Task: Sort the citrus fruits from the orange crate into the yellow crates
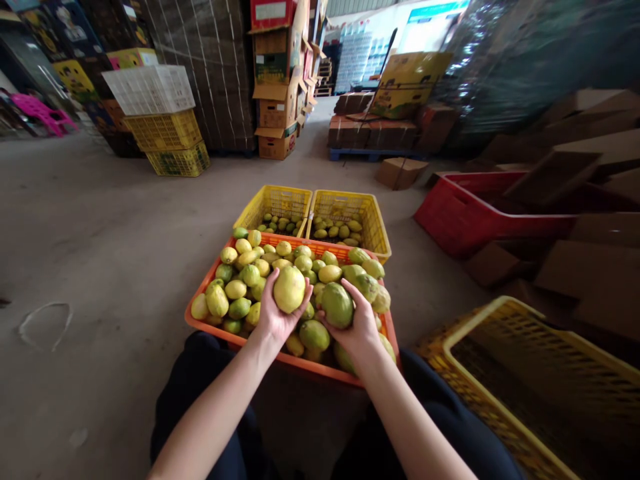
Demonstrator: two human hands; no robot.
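My left hand is wrapped round a pale yellow fruit. In my right hand sits a darker green fruit, its fingers curled round the right side. Both fruits are held a little apart above an orange crate heaped with yellow and green fruits. Just beyond that crate stand two yellow baskets, the left one and the right one, each with smaller green-yellow fruits at the bottom.
A large yellow crate stands at the lower right, near my leg. Behind it are a red crate and loose cardboard. Stacked baskets, boxes and a loaded blue pallet stand farther back.
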